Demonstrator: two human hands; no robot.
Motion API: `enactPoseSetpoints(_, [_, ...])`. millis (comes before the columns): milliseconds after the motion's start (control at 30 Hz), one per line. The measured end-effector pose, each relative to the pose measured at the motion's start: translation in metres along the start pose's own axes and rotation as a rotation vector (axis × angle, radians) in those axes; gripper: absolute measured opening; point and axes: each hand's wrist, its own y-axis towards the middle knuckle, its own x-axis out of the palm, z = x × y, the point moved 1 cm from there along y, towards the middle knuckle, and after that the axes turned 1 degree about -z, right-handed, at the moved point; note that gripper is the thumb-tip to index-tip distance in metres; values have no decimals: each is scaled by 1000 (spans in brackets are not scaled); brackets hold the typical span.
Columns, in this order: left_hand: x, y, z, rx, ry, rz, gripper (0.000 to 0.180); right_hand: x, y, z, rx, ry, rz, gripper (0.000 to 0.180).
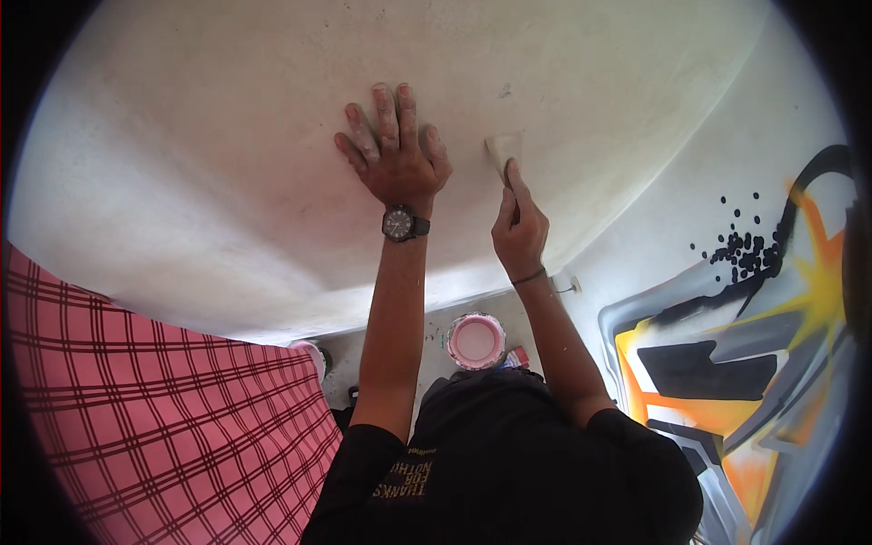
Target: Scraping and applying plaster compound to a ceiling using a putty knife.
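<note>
My left hand (400, 159) lies flat against the pale wall (245, 118), its dusty fingers spread and a dark watch (400, 223) on the wrist. To its right, my right hand (520, 227) grips a putty knife (505, 153) with a broad, light-coloured blade. The blade's wide edge points up the wall and appears to touch it. Most of the handle is hidden within my fingers. A small grey mark (505, 90) shows on the wall above the blade.
A round pink-rimmed bucket (476, 341) stands on the floor below, beside a small red packet (517, 358). Another bucket (313, 356) shows partly behind pink checked cloth (173, 409) at left. The right-hand wall carries a painted mural (727, 363) and a small socket (574, 284) with a cord.
</note>
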Motion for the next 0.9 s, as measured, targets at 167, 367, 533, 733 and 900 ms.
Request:
enactPoseSetpoints(167, [-2,1,-6,53,33,2,57,-2,8,-11,34,40,-25,38])
enactPoseSetpoints(367, [-3,0,-3,55,20,2,57,-4,-2,11,-34,-50,32,41])
enactPoseSetpoints(533, [-2,0,-7,47,53,-18,57,-1,-6,3,27,39,2,41])
enactPoseSetpoints(733, [0,3,-4,10,13,0,53,-4,-10,15,15,-6,-5,40])
enactPoseSetpoints(900, [-15,-9,-11,32,36,-22,54,5,-9,16,-127,-51,71,41])
